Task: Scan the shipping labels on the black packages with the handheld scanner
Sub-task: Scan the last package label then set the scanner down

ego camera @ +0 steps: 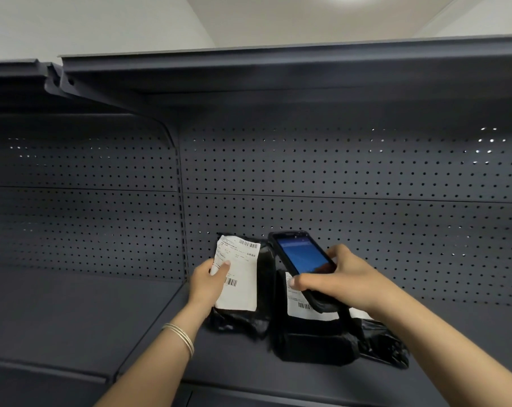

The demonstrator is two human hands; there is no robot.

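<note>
Two black packages stand on a dark grey shelf [72,318]. The left black package [237,317] leans against the pegboard, and its white shipping label [241,277] with barcodes faces me. My left hand [209,282] grips that package's left edge, thumb on the label. My right hand [341,279] holds the handheld scanner [303,261], screen lit blue and tilted toward me. The scanner hovers just in front of the right black package [313,342], hiding most of its label [300,308].
A perforated back panel [366,177] closes the shelf behind the packages. An upper shelf [278,66] overhangs above. A vertical upright [181,201] divides this bay from the bay to the left. A loose black bag end [387,345] trails right of the packages.
</note>
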